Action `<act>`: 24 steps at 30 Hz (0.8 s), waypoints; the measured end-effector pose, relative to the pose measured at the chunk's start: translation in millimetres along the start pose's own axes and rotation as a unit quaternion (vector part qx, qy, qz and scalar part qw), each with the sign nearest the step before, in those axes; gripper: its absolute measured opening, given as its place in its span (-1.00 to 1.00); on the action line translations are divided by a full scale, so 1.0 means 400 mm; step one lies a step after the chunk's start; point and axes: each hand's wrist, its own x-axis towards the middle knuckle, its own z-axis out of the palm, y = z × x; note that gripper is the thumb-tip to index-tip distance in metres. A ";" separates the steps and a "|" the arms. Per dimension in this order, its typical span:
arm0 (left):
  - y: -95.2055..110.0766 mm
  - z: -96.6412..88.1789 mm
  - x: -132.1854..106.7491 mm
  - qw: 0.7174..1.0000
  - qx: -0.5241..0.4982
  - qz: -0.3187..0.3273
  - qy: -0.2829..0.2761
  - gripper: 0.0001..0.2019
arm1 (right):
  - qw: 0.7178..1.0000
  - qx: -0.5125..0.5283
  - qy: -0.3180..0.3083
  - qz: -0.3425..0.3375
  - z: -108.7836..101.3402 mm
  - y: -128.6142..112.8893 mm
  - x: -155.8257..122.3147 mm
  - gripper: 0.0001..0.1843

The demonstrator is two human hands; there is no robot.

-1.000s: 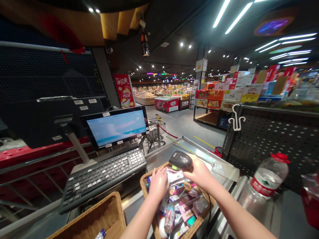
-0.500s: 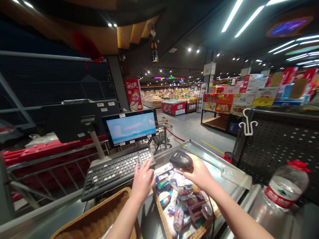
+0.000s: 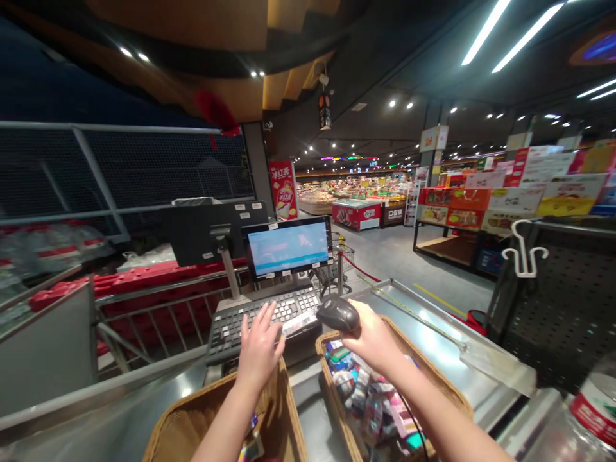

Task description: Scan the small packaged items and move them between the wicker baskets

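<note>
and there goes the left hand (image 3: 258,351), off from the filled wicker basket (image 3: 323,344) and out over the keyboard (image 3: 228,330), fingers spread, a white packet (image 3: 300,322) right beside its thumb, though whether that thumb pinches it i cannot tell! the right hand (image 3: 370,337) stays wrapped around the black scanner (image 3: 337,314), whose front end sits next to the packet, so packet and scanner now come together at the keyboard's near right edge, with the second basket (image 3: 289,410) below the left forearm.

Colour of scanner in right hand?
The barcode scanner is black; head view shows it best.
</note>
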 end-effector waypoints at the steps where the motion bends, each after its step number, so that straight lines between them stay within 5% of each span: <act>1: -0.010 -0.006 -0.006 1.000 0.007 -0.004 0.002 -0.87 | 1.000 0.002 -0.004 -0.004 0.010 -0.009 0.000 -0.51; 13: -0.103 -0.043 -0.067 0.998 0.029 -0.050 0.022 -0.86 | 0.998 0.016 -0.059 -0.035 0.111 -0.054 -0.027 -0.57; 24: -0.120 -0.056 -0.096 0.998 0.025 -0.054 0.027 -0.85 | 0.996 0.023 -0.081 -0.038 0.131 -0.075 -0.045 -0.60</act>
